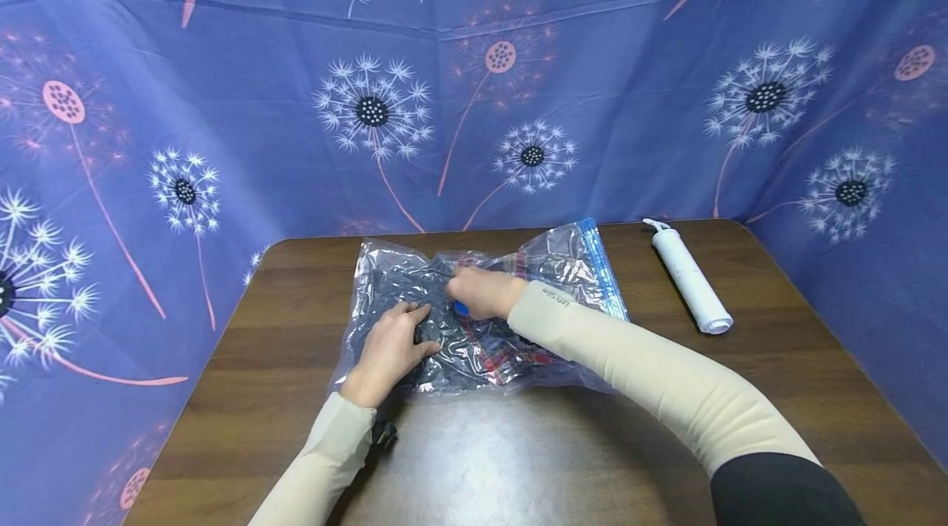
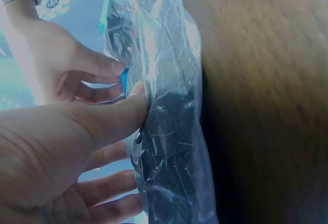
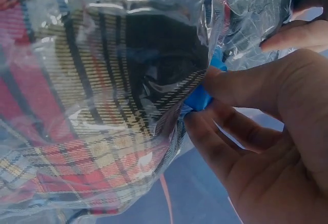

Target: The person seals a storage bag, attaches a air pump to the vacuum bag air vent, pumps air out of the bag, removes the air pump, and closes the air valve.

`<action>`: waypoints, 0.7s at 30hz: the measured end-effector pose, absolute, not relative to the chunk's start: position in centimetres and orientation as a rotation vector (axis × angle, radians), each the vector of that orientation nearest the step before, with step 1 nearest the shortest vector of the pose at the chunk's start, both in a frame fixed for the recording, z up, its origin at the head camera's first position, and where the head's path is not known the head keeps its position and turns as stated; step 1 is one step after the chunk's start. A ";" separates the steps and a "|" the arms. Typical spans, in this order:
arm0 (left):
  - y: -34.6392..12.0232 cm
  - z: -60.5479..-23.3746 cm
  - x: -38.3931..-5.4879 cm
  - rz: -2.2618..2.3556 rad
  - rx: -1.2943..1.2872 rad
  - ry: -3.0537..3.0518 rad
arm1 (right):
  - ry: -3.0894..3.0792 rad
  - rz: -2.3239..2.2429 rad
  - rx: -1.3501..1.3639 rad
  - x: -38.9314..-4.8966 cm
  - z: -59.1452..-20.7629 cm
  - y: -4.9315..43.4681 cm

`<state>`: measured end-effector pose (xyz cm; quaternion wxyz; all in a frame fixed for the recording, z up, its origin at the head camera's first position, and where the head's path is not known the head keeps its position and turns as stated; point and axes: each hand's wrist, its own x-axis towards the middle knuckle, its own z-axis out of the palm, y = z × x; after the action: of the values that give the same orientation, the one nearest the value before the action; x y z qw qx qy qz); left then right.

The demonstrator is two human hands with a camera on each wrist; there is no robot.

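Observation:
A clear plastic storage bag (image 1: 370, 263) lies across the middle of the table, with a blue zip strip (image 1: 606, 271) along its right end. Inside it are a plaid garment (image 3: 97, 111) in red, yellow and black, and a dark quilted garment (image 2: 171, 131). My right hand (image 1: 481, 291) pinches a blue valve cap (image 3: 199, 100) on the bag between thumb and fingers. Just to its left, my left hand (image 1: 388, 347) rests on the wrinkled plastic, fingers spread and thumb pressing the film. In the head view my right hand hides most of the cap.
A white hand pump (image 1: 692, 279) lies at the back right of the brown wooden table (image 1: 244, 361). Behind the table hangs a blue cloth (image 1: 281, 139) with dandelion prints. A small black object (image 1: 383, 434) shows beside my left wrist.

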<state>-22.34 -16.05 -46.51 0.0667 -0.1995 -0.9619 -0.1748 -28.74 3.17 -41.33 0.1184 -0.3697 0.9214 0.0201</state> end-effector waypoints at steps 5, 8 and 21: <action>-16.0 -46.5 -22.2 -0.530 -0.596 -2.906 | 2.705 0.083 -1.098 -28.8 -41.5 3.1; -16.0 -46.5 -22.2 -0.530 -0.605 -2.904 | 2.723 0.065 -1.098 -28.9 -41.6 3.2; -16.1 -46.5 -22.3 -0.527 -0.600 -2.890 | 2.776 0.126 -1.157 -28.6 -42.0 3.0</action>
<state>-22.26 -16.10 -46.52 0.0716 -0.1995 -0.9614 -0.1753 -28.61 2.97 -41.99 0.0659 -0.3835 0.9202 0.0417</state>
